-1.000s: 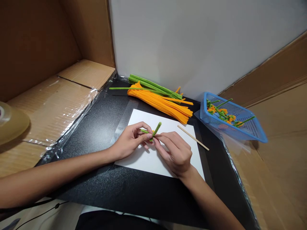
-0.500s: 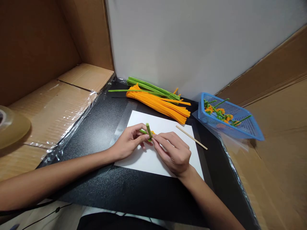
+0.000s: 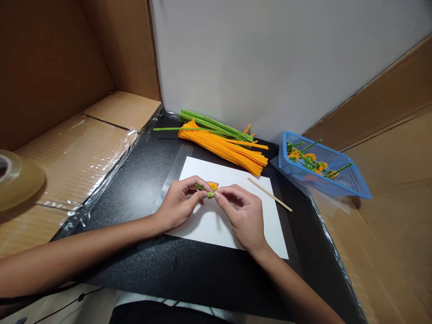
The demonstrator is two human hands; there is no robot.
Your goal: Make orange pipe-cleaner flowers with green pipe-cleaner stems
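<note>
The left hand (image 3: 178, 204) and right hand (image 3: 246, 218) both pinch a small orange-and-green piece (image 3: 212, 185) between their fingertips, above the white sheet (image 3: 211, 231). Should either pinch slacken, the bent green part could spring open; squeezing too hard might flatten the orange part. How the two join is unclear — fingers cover much of it. The wooden stick (image 3: 270, 194), beyond the right hand, lies loose — a careless knuckle could roll it.

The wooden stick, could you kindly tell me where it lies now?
In the head view, the wooden stick lies slanted across the right edge of the white paper, between the right hand and the blue plastic basket.
</note>
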